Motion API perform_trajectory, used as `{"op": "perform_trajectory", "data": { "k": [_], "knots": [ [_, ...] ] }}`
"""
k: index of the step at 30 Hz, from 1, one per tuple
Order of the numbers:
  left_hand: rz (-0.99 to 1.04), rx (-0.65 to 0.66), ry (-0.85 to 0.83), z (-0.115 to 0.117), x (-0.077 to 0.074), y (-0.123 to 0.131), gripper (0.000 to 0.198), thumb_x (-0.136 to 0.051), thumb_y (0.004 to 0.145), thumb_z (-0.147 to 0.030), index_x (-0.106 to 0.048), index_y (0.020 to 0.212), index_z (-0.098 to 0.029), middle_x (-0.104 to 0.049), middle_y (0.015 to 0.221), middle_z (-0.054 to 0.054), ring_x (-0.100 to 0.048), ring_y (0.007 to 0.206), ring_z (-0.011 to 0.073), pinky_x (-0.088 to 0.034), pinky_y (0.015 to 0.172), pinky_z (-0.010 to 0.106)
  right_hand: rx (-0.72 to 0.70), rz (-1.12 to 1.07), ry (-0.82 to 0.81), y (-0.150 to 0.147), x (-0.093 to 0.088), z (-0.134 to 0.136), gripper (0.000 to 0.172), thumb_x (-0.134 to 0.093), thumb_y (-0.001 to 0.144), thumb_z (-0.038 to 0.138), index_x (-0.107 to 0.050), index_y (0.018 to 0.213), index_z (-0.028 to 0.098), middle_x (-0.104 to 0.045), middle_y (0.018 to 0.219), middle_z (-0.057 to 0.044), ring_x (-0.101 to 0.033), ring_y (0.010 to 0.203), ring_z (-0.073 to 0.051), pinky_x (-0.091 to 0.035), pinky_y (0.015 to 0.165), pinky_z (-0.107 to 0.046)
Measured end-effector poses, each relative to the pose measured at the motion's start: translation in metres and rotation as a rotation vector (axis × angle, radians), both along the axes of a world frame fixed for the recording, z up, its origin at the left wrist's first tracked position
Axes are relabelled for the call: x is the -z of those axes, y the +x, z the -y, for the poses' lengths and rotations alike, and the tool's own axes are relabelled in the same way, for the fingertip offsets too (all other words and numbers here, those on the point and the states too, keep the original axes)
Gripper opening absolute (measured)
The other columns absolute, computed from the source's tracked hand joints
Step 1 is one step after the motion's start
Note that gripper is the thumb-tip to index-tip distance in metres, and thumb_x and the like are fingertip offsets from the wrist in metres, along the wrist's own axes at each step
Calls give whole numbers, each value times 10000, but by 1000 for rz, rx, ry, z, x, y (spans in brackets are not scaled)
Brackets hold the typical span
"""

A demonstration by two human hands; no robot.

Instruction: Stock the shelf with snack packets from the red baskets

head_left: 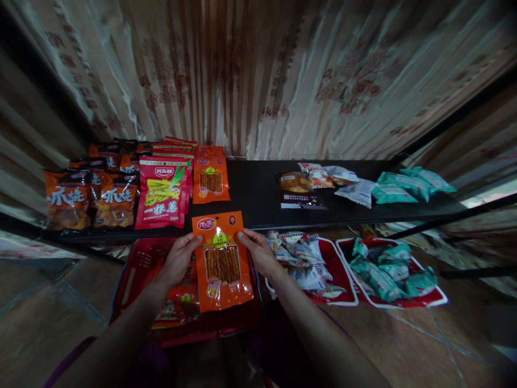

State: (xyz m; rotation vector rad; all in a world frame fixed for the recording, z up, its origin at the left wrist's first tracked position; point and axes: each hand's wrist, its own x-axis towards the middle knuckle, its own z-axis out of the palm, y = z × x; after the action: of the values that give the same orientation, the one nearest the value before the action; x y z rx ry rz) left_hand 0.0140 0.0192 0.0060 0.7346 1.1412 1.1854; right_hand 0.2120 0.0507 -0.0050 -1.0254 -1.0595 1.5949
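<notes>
Both my hands hold one orange snack packet (221,261) with brown sticks showing through its clear window. My left hand (177,260) pinches its left edge and my right hand (258,252) pinches its right edge. The packet hangs upright over a red plastic basket (139,264) that holds more orange packets. Just beyond it is the front edge of a black shelf (254,196). On that shelf a matching stack of orange packets (210,180) lies a little further back.
Red packets (161,196) and dark orange bags (86,202) stand on the shelf's left. Brown and white packets (301,188) and teal packets (404,186) lie on its right. Two red trays (347,293) below hold white and teal packets. Curtains hang behind.
</notes>
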Motion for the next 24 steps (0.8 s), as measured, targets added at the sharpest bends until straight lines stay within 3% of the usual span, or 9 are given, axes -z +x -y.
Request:
{"op": "perform_trajectory", "data": {
  "k": [4, 9, 14, 19, 24],
  "knots": [
    [26, 45, -87, 5, -3, 1, 328, -744, 638, -395, -688, 871, -170, -727, 756, 17, -647, 638, 176, -487, 604, 271, 94, -36, -37, -1, -1, -6, 245, -777, 595, 439, -732, 728, 238, -702, 676, 40, -605, 646, -137, -465, 681, -259],
    [64, 19, -79, 6, -2, 2, 268, -780, 600, -362, -679, 744, -159, -716, 700, 12, -634, 593, 154, -469, 564, 240, 155, -45, -120, -3, -1, -8, 247, -779, 579, 417, -726, 718, 219, -687, 612, 42, -569, 537, -112, -430, 554, -231],
    [118, 101, -90, 6, -1, 2, 286, -780, 597, -365, -688, 759, -148, -729, 755, 45, -659, 662, 183, -495, 624, 271, 238, -100, -161, -3, -1, -9, 277, -809, 524, 401, -716, 699, 207, -699, 617, 32, -584, 535, -121, -450, 558, -243],
    [25, 224, -56, 8, 6, 0, 299, -767, 610, -383, -713, 799, -158, -731, 766, 51, -651, 673, 189, -496, 658, 294, 271, -146, -198, -1, -1, -11, 289, -821, 505, 386, -710, 705, 208, -713, 638, 14, -618, 563, -152, -478, 585, -278],
    [10, 256, -22, 8, 10, 0, 273, -721, 668, -382, -714, 845, -174, -723, 782, 49, -647, 721, 201, -499, 704, 324, 266, -145, -182, 0, 0, -11, 291, -813, 536, 393, -712, 741, 212, -716, 655, 19, -623, 567, -154, -477, 586, -283]
  ]
}}
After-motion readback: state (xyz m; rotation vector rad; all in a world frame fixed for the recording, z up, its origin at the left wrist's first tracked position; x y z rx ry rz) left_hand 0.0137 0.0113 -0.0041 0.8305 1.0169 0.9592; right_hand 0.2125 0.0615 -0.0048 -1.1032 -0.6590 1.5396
